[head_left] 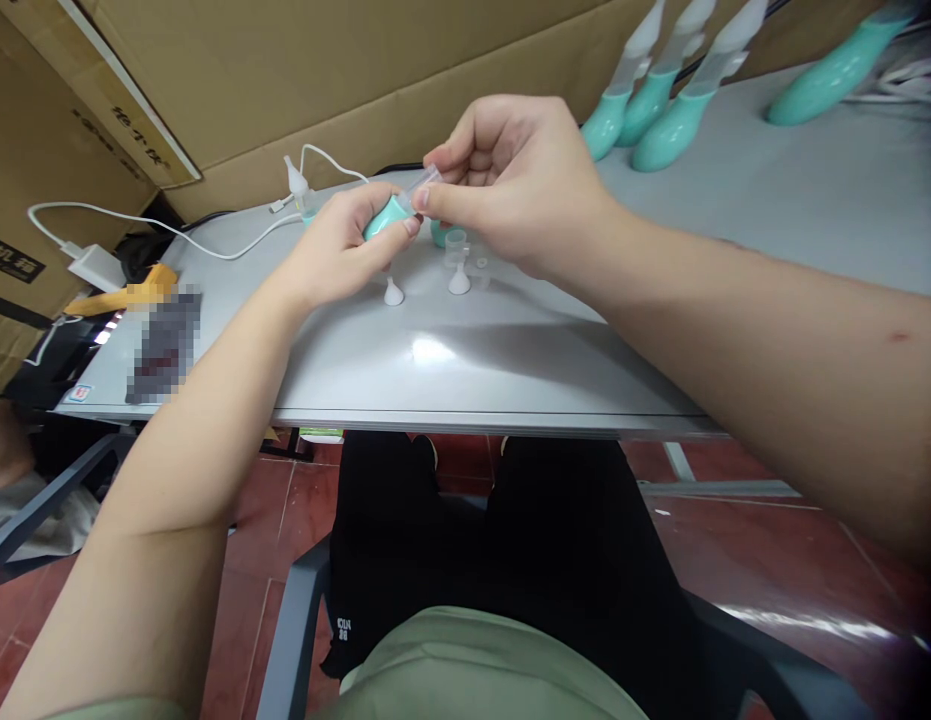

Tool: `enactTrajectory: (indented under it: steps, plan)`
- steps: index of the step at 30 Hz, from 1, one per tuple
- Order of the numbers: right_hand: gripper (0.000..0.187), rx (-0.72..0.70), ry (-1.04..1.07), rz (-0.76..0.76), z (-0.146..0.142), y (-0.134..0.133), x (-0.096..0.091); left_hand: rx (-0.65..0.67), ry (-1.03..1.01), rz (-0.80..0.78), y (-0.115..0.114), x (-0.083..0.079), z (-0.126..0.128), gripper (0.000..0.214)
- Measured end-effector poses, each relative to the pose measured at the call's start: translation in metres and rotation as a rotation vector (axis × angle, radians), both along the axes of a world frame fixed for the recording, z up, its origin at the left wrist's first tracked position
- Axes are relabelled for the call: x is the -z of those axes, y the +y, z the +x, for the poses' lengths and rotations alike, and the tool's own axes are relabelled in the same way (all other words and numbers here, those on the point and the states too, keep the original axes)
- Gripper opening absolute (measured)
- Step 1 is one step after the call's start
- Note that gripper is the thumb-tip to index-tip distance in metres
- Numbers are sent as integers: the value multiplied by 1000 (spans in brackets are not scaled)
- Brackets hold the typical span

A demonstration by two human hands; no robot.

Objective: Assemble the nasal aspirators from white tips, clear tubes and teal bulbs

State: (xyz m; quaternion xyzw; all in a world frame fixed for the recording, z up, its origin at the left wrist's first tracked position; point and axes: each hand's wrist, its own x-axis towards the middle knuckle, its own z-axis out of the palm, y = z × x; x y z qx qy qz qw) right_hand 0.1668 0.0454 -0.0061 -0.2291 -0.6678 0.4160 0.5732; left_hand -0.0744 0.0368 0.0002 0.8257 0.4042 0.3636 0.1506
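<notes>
My left hand (352, 235) is closed around the teal body of a nasal aspirator (385, 218), tilted up to the right. My right hand (510, 180) pinches a clear plastic tube (427, 178) at the aspirator's upper end; whether the tube is fully seated I cannot tell. Below the hands, a small white nozzle tip (393, 292) stands on the table, with another white tip (459, 280) to its right. Beside that one are a clear cup (456, 243) and a small clear part (482, 270). Another teal body (439, 234) shows partly behind my right hand.
Several assembled teal aspirators (671, 125) stand at the back right of the grey table (495, 375). One more aspirator with a white tip (296, 182) is behind my left hand, near a white cable (240, 245). A charger (97, 268) and yellow tool (146, 290) lie left. Cardboard (322, 70) lines the back.
</notes>
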Motion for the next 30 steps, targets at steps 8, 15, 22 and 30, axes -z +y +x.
enactTrajectory:
  steps: [8,15,22,30]
  plan:
    - [60,45,-29,49,5,0,3,11,25,41,-1,-1,-2,26]
    - [61,0,-143,63,10,1,0,2,63,22,0,-1,-6,26]
    - [47,15,-228,84,10,-2,-3,14,-5,-24,2,2,-7,30]
    - [23,187,-421,339,18,-20,-11,6,-109,4,9,3,-11,41]
